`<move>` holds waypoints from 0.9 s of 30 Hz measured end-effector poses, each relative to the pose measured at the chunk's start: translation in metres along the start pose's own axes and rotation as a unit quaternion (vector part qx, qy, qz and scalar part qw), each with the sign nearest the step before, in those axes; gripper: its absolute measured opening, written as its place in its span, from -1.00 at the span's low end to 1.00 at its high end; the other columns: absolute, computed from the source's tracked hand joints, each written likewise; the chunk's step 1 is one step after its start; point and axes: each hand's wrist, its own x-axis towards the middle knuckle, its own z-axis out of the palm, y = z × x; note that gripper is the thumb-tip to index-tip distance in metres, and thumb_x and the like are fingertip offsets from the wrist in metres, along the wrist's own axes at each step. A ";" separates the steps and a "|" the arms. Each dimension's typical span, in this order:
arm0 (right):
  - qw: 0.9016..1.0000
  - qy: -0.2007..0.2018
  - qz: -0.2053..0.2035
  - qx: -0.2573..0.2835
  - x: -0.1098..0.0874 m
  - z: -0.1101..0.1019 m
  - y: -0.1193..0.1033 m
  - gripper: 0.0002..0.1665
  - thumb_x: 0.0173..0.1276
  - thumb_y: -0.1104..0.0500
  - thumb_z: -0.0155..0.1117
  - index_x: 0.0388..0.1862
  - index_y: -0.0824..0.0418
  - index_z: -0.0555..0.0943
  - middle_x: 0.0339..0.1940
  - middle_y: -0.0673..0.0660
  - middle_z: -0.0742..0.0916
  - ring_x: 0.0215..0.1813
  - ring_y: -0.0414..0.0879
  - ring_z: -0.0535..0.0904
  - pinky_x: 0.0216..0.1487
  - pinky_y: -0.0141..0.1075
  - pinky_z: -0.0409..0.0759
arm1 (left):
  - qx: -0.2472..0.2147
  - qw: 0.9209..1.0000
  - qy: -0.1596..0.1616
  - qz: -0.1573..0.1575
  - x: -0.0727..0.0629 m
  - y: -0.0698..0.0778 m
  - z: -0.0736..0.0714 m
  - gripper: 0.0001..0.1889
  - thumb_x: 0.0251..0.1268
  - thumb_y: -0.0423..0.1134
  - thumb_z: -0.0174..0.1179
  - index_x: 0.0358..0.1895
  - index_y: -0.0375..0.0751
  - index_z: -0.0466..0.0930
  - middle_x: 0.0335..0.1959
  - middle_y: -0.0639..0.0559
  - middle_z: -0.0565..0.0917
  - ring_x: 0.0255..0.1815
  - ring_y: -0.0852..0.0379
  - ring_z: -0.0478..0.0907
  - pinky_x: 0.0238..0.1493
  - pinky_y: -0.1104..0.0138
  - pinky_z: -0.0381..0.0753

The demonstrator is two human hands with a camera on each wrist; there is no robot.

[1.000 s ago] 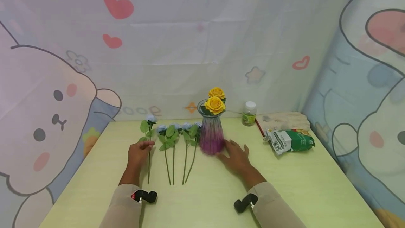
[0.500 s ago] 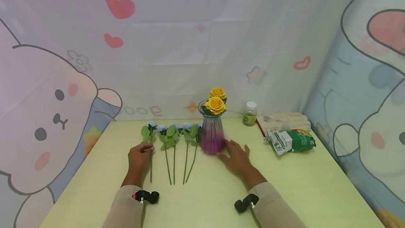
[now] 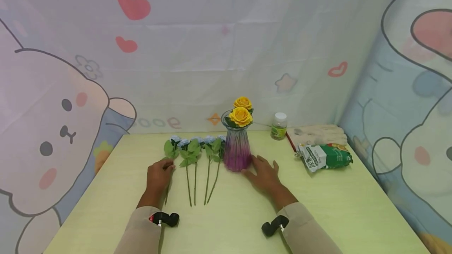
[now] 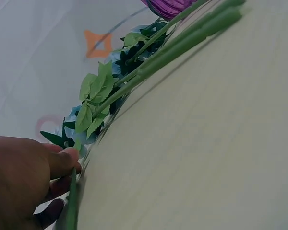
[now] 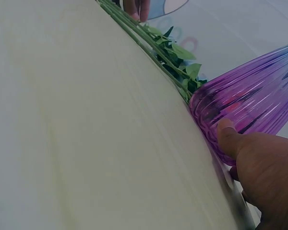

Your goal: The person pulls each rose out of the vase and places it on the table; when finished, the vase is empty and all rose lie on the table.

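My left hand (image 3: 159,173) pinches the green stem of a blue artificial rose (image 3: 170,149) between thumb and fingertips, low over the table. In the left wrist view, that stem (image 4: 72,201) runs down from the pinch. Several other blue roses (image 3: 190,148) lie in a row just to its right, stems toward me. A ribbed glass vase (image 3: 237,150), clear at the top and purple below, stands upright right of the row and holds two yellow roses (image 3: 241,117). Against its lower right side rests my right hand (image 3: 265,173), thumb (image 5: 225,127) on the glass, fingers spread.
Right of the vase, a small jar (image 3: 279,126) with a white lid stands at the table's back edge. Farther right lie a green and white packet (image 3: 325,156), a red stick (image 3: 290,142) and pale gloves (image 3: 319,133). A printed cloth (image 3: 190,69) hangs behind the table.
My left hand has brought the blue rose rightward and down, its head now beside the row and its stem slanting. My right hand and the vase have stayed in place.
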 end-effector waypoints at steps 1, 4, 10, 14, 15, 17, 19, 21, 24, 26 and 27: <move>1.000 0.002 -0.002 0.000 0.000 0.000 0.000 -0.06 0.62 -0.33 0.25 0.73 0.17 0.35 0.67 0.21 0.55 0.76 0.21 0.31 0.67 0.56 -0.17 | 0.002 1.000 -0.005 0.006 0.000 0.000 0.000 -0.69 0.54 -0.36 0.37 0.22 -0.41 0.77 0.04 -0.35 0.85 0.17 -0.38 0.77 0.24 -0.23 0.70; 1.000 0.002 -0.003 -0.001 0.000 -0.001 0.000 -0.06 0.63 -0.34 0.24 0.74 0.18 0.35 0.67 0.21 0.54 0.77 0.21 0.31 0.67 0.56 -0.17 | 0.002 1.000 -0.014 0.017 0.003 -0.002 0.001 -0.72 0.53 -0.36 0.36 0.17 -0.42 0.79 0.02 -0.36 0.85 0.16 -0.38 0.77 0.19 -0.23 0.71; 1.000 -0.001 -0.005 0.000 0.000 -0.002 -0.001 -0.05 0.63 -0.34 0.23 0.74 0.17 0.34 0.67 0.20 0.54 0.77 0.21 0.30 0.67 0.56 -0.18 | 0.005 0.999 -0.004 0.040 0.005 -0.008 0.002 -0.77 0.48 -0.39 0.39 0.08 -0.44 0.83 0.09 -0.42 0.82 0.19 -0.41 0.75 0.22 -0.26 0.70; 1.000 -0.001 -0.004 0.001 0.000 -0.001 0.000 -0.05 0.63 -0.35 0.23 0.74 0.17 0.34 0.67 0.21 0.54 0.77 0.21 0.30 0.67 0.56 -0.18 | 0.000 0.999 -0.001 0.041 0.004 -0.010 0.003 -0.75 0.46 -0.41 0.42 0.10 -0.45 0.81 0.10 -0.43 0.78 0.16 -0.38 0.75 0.22 -0.25 0.70; 1.000 -0.001 -0.004 0.001 0.000 -0.001 0.000 -0.05 0.63 -0.35 0.23 0.74 0.17 0.34 0.67 0.21 0.54 0.77 0.21 0.30 0.67 0.56 -0.18 | -0.004 0.999 -0.003 0.036 0.004 -0.010 0.002 -0.75 0.46 -0.40 0.42 0.11 -0.44 0.80 0.10 -0.42 0.78 0.15 -0.37 0.75 0.23 -0.24 0.69; 1.000 -0.001 -0.003 0.002 0.000 0.000 0.000 -0.05 0.63 -0.35 0.23 0.74 0.17 0.34 0.67 0.21 0.54 0.77 0.21 0.30 0.67 0.56 -0.18 | -0.010 1.000 -0.010 0.023 0.003 -0.009 0.002 -0.73 0.47 -0.38 0.42 0.14 -0.42 0.80 0.10 -0.40 0.80 0.18 -0.37 0.74 0.28 -0.24 0.67; 1.000 -0.001 -0.003 0.003 0.000 0.000 0.000 -0.05 0.63 -0.35 0.23 0.74 0.17 0.34 0.67 0.21 0.54 0.77 0.21 0.30 0.67 0.56 -0.18 | -0.018 1.000 -0.017 0.006 0.002 -0.008 0.002 -0.71 0.48 -0.34 0.42 0.16 -0.37 0.80 0.12 -0.37 0.82 0.26 -0.36 0.72 0.36 -0.25 0.63; 1.000 -0.002 -0.001 0.002 0.000 0.000 0.000 -0.06 0.64 -0.34 0.22 0.75 0.16 0.34 0.67 0.20 0.54 0.77 0.21 0.29 0.67 0.55 -0.18 | -0.026 0.999 -0.024 -0.009 0.001 -0.006 0.002 -0.70 0.50 -0.31 0.42 0.19 -0.34 0.80 0.16 -0.36 0.81 0.32 -0.37 0.69 0.41 -0.25 0.59; 1.000 -0.002 -0.002 -0.001 0.000 0.000 0.000 -0.06 0.64 -0.33 0.23 0.74 0.17 0.34 0.67 0.20 0.54 0.77 0.21 0.29 0.67 0.56 -0.17 | -0.038 0.999 -0.029 -0.023 0.000 -0.005 0.002 -0.70 0.50 -0.28 0.43 0.19 -0.30 0.82 0.22 -0.36 0.79 0.39 -0.38 0.66 0.46 -0.26 0.56; 1.000 -0.004 -0.001 -0.002 0.000 0.000 0.000 -0.06 0.64 -0.34 0.23 0.75 0.16 0.33 0.67 0.19 0.54 0.78 0.20 0.29 0.67 0.55 -0.18 | -0.044 0.998 -0.030 -0.024 0.000 -0.005 0.002 -0.70 0.48 -0.29 0.43 0.17 -0.31 0.82 0.24 -0.38 0.78 0.41 -0.38 0.64 0.47 -0.26 0.55; 1.000 -0.004 -0.001 -0.001 0.000 0.000 0.000 -0.06 0.64 -0.34 0.23 0.75 0.16 0.33 0.68 0.20 0.53 0.78 0.20 0.29 0.68 0.55 -0.18 | -0.046 0.998 -0.030 -0.023 0.000 -0.005 0.001 -0.71 0.47 -0.29 0.44 0.16 -0.31 0.83 0.25 -0.38 0.77 0.41 -0.39 0.64 0.48 -0.26 0.54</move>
